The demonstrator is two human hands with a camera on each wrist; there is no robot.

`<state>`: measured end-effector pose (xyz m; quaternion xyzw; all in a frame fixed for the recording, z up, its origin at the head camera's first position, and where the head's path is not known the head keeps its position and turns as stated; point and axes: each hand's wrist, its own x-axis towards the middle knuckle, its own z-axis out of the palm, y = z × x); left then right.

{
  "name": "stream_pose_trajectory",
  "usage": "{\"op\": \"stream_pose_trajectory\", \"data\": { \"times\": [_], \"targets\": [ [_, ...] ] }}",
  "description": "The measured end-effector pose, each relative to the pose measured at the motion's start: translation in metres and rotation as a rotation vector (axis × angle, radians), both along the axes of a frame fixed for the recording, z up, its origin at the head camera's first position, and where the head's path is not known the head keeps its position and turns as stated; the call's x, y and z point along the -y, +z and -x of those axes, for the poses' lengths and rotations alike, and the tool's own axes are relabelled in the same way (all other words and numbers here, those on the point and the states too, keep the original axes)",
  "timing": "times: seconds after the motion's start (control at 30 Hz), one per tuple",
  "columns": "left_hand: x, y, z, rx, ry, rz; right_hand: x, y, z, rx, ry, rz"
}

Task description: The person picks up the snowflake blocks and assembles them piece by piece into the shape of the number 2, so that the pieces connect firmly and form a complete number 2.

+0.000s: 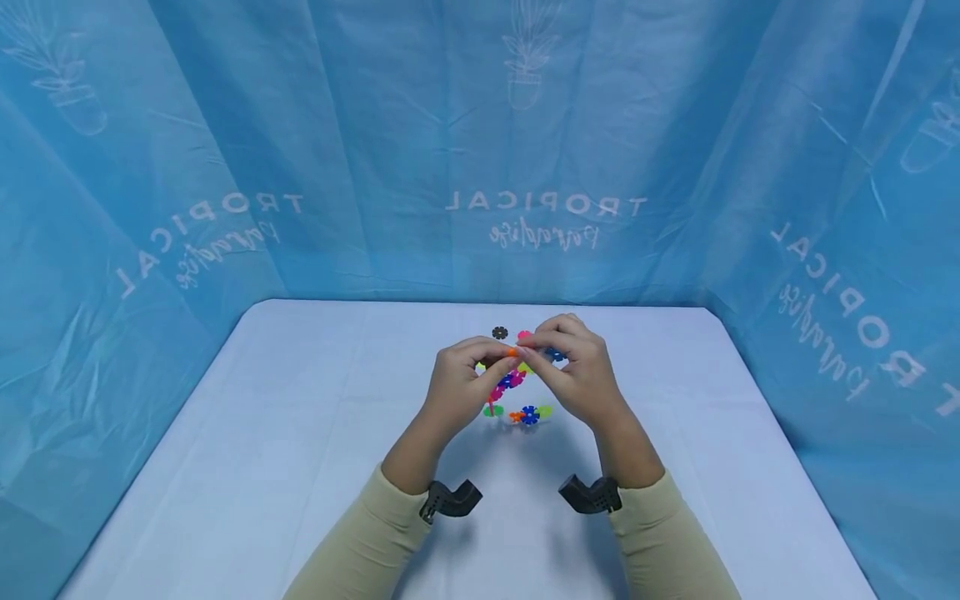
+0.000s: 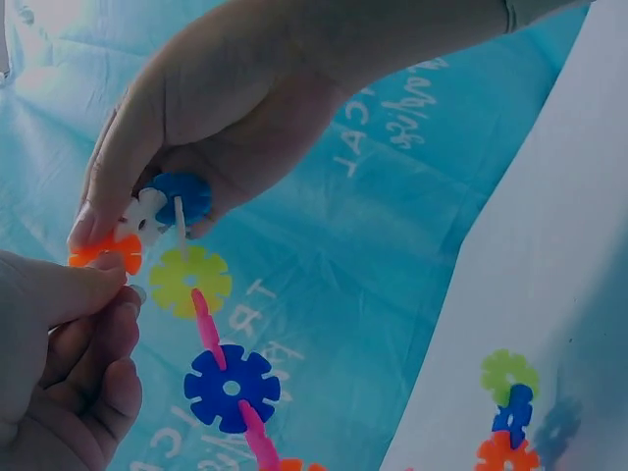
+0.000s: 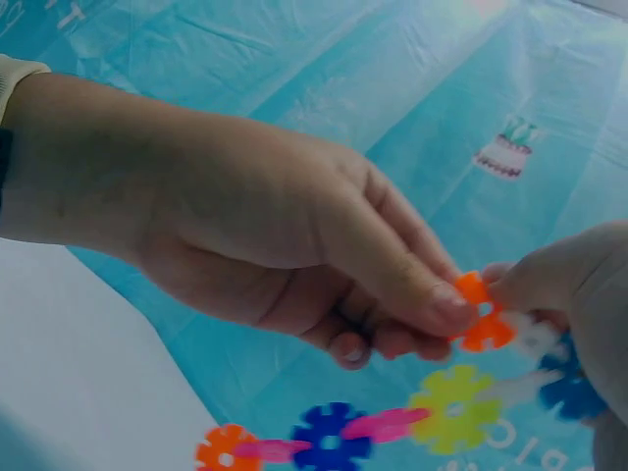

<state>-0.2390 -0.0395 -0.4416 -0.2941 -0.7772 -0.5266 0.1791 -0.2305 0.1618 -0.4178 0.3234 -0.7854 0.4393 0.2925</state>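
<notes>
My left hand (image 1: 467,379) pinches an orange notched flower disc (image 3: 481,312) between thumb and finger. Facing it, my right hand (image 1: 581,371) has curled fingers around the top of a chain of linked flower discs, its thumb tip right at the orange disc's edge. A white disc (image 2: 145,214) and a blue disc (image 2: 183,198) show beneath the right fingers. From there the chain hangs down through a yellow disc (image 2: 191,282), a pink disc (image 3: 388,424) and a dark blue disc (image 2: 233,389), with more pink and orange discs below.
On the white table (image 1: 315,433), a short linked row with a blue disc (image 1: 530,414) in its middle lies below the hands. A green disc (image 1: 492,411) sits to its left. Behind the hands is a black disc (image 1: 499,332). Blue printed curtains (image 1: 375,167) surround the table.
</notes>
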Motion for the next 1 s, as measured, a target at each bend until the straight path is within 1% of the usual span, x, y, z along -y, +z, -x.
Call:
{"op": "stream_pose_trajectory", "data": {
  "times": [0.17,0.27,0.4,0.53,0.73,0.9,1.0],
  "targets": [
    [0.002,0.001,0.002,-0.007,-0.018,0.01,-0.003,0.005,-0.001,0.049,0.054,-0.064],
    [0.003,0.0,0.003,-0.01,-0.023,0.011,-0.003,0.006,-0.001,0.047,0.062,-0.085],
    [0.005,-0.002,0.003,-0.015,-0.03,0.007,-0.002,0.007,0.0,0.019,0.078,-0.069],
    [0.006,-0.003,0.002,-0.013,-0.037,0.001,-0.001,0.006,0.0,0.029,0.106,-0.055],
    [0.009,-0.004,0.001,-0.003,-0.041,-0.01,-0.001,0.003,-0.002,0.088,0.091,-0.07],
    [0.01,-0.005,0.001,0.006,-0.061,-0.032,0.0,0.0,-0.001,0.157,0.116,-0.015],
    [0.01,-0.005,0.002,0.02,-0.074,-0.047,-0.001,0.0,-0.001,0.176,0.118,0.011]
  ]
}}
